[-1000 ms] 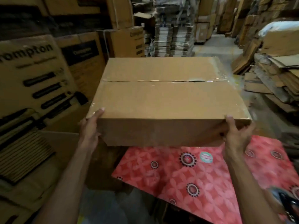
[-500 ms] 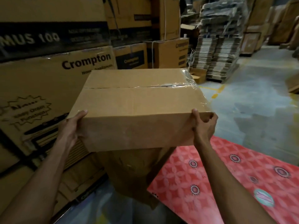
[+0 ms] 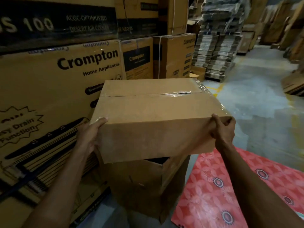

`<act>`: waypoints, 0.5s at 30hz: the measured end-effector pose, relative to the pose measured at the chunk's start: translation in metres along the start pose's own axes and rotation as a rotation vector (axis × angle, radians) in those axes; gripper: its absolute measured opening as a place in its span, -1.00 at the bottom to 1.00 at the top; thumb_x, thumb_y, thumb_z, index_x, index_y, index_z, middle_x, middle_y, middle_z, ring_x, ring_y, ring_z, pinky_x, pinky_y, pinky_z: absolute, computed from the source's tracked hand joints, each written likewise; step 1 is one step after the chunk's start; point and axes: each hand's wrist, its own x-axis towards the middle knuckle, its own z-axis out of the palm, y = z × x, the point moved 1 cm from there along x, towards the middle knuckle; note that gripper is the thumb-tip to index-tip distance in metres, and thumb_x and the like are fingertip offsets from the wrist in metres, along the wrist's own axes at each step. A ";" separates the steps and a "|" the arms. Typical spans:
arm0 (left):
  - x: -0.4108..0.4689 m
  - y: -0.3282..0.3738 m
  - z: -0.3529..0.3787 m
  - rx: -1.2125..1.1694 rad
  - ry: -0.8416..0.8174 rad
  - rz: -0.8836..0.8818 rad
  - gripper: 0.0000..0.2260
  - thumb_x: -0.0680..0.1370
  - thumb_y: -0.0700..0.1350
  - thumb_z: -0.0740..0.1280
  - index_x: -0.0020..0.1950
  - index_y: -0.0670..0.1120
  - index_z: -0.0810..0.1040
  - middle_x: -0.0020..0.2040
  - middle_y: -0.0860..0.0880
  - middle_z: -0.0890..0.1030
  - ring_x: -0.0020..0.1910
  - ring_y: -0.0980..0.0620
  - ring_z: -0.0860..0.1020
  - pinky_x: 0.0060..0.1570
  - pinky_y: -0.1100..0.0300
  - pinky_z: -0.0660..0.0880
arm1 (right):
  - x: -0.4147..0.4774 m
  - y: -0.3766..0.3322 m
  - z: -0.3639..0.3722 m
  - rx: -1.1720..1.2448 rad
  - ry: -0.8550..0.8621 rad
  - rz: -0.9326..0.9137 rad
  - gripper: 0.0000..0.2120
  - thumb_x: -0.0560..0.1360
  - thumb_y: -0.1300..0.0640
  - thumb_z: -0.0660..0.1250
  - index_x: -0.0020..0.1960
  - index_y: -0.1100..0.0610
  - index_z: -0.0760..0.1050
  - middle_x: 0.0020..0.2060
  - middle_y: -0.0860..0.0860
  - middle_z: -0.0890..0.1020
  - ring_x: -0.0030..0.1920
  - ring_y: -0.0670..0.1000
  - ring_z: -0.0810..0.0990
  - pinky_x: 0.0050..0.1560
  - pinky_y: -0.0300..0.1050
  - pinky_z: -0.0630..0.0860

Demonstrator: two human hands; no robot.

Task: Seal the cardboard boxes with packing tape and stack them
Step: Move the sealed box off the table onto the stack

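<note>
I carry a plain brown cardboard box (image 3: 156, 112) whose top seam is closed with clear packing tape. My left hand (image 3: 89, 137) grips its near left corner, thumb on top and fingers underneath. My right hand (image 3: 222, 129) grips the near right corner with curled fingers. The box hangs just above a second brown box (image 3: 148, 183) standing on the floor; a dark gap shows between them at the near right.
Tall printed Crompton cartons (image 3: 57, 89) stand close on the left. A red patterned mat (image 3: 230, 191) lies on the floor at the right. Bundles of flat cardboard (image 3: 215, 51) are stacked behind, with grey concrete floor (image 3: 255, 104) beyond.
The view has swung left from the mat toward the printed cartons. The taped box, still in both hands, has come down over the box standing on the floor.
</note>
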 end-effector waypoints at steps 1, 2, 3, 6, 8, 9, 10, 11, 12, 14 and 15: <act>0.001 -0.003 0.001 0.020 -0.005 0.001 -0.61 0.41 0.09 0.57 0.14 -0.06 0.65 0.02 -0.06 0.70 -0.02 -0.08 0.67 -0.12 -0.06 0.65 | -0.001 0.002 0.001 -0.008 -0.010 0.004 -0.43 0.26 -0.42 0.44 0.15 -0.22 0.36 0.13 -0.07 0.54 0.17 0.15 0.56 0.16 0.28 0.58; 0.002 -0.006 0.002 0.041 -0.017 0.006 -0.61 0.42 0.12 0.56 0.15 -0.04 0.65 0.03 -0.06 0.69 -0.01 -0.10 0.67 -0.13 -0.08 0.65 | -0.002 0.004 0.001 -0.017 -0.022 0.007 -0.42 0.30 -0.41 0.42 0.19 -0.20 0.35 0.15 -0.05 0.55 0.18 0.18 0.55 0.18 0.29 0.57; 0.004 -0.007 0.002 0.060 -0.028 0.004 -0.60 0.43 0.14 0.54 0.17 -0.03 0.63 0.04 -0.05 0.69 0.00 -0.10 0.66 -0.12 -0.09 0.65 | -0.003 0.004 0.002 -0.035 -0.026 0.012 -0.40 0.33 -0.40 0.40 0.25 -0.17 0.34 0.19 -0.01 0.56 0.20 0.21 0.54 0.20 0.29 0.56; 0.008 -0.008 0.000 0.104 -0.057 -0.019 -0.51 0.41 0.22 0.52 0.24 -0.01 0.60 0.06 -0.03 0.67 0.02 -0.10 0.65 -0.02 -0.10 0.63 | -0.003 0.002 0.002 -0.077 -0.019 0.007 -0.23 0.34 -0.43 0.36 0.40 -0.09 0.27 0.31 0.10 0.54 0.26 0.26 0.52 0.21 0.31 0.54; 0.007 -0.007 -0.001 0.178 -0.008 0.023 -0.36 0.35 0.29 0.52 0.30 -0.02 0.55 0.10 -0.04 0.65 0.04 -0.12 0.64 0.02 -0.11 0.62 | -0.002 0.001 -0.002 -0.096 -0.030 0.003 -0.11 0.30 -0.47 0.34 0.46 -0.02 0.24 0.35 0.13 0.53 0.29 0.25 0.51 0.26 0.29 0.51; 0.005 -0.005 0.000 0.209 0.030 0.056 -0.30 0.33 0.31 0.52 0.35 -0.03 0.50 0.14 -0.04 0.63 0.06 -0.12 0.63 0.03 -0.11 0.62 | -0.001 0.002 -0.004 -0.104 -0.038 0.002 -0.09 0.30 -0.47 0.34 0.47 0.02 0.25 0.35 0.13 0.54 0.30 0.23 0.51 0.29 0.24 0.49; 0.002 -0.004 0.001 0.226 0.067 0.092 -0.28 0.35 0.29 0.52 0.39 -0.02 0.44 0.19 -0.03 0.59 0.09 -0.11 0.61 0.05 -0.09 0.60 | 0.000 0.002 -0.006 -0.105 -0.043 0.002 -0.09 0.31 -0.46 0.35 0.48 0.04 0.26 0.36 0.13 0.54 0.31 0.21 0.51 0.32 0.19 0.47; -0.002 -0.002 0.004 0.237 0.104 0.128 -0.28 0.39 0.25 0.52 0.44 -0.02 0.38 0.25 -0.04 0.55 0.13 -0.11 0.58 0.06 -0.07 0.58 | -0.001 0.001 -0.008 -0.102 -0.048 0.002 -0.10 0.33 -0.43 0.36 0.49 0.05 0.27 0.37 0.12 0.53 0.33 0.20 0.51 0.34 0.16 0.46; -0.008 0.000 0.008 0.268 0.145 0.166 -0.27 0.43 0.22 0.51 0.49 -0.01 0.31 0.32 -0.06 0.50 0.19 -0.13 0.54 0.08 -0.07 0.55 | -0.002 0.000 -0.011 -0.095 -0.052 -0.003 -0.12 0.36 -0.40 0.37 0.50 0.05 0.26 0.39 0.12 0.52 0.36 0.20 0.49 0.36 0.14 0.44; -0.023 0.002 0.014 0.394 0.236 0.294 -0.28 0.48 0.20 0.47 0.53 0.02 0.24 0.45 -0.12 0.38 0.33 -0.21 0.45 0.14 -0.18 0.51 | -0.003 0.000 -0.018 -0.078 -0.060 -0.001 -0.18 0.46 -0.30 0.38 0.57 0.04 0.20 0.48 0.12 0.43 0.44 0.19 0.42 0.43 0.11 0.38; -0.033 0.003 0.017 0.452 0.279 0.392 -0.33 0.50 0.17 0.45 0.52 0.03 0.26 0.47 -0.13 0.34 0.37 -0.24 0.40 0.18 -0.25 0.49 | -0.005 -0.002 -0.023 -0.067 -0.062 0.004 -0.21 0.51 -0.23 0.37 0.59 0.04 0.16 0.51 0.12 0.39 0.46 0.19 0.39 0.45 0.09 0.35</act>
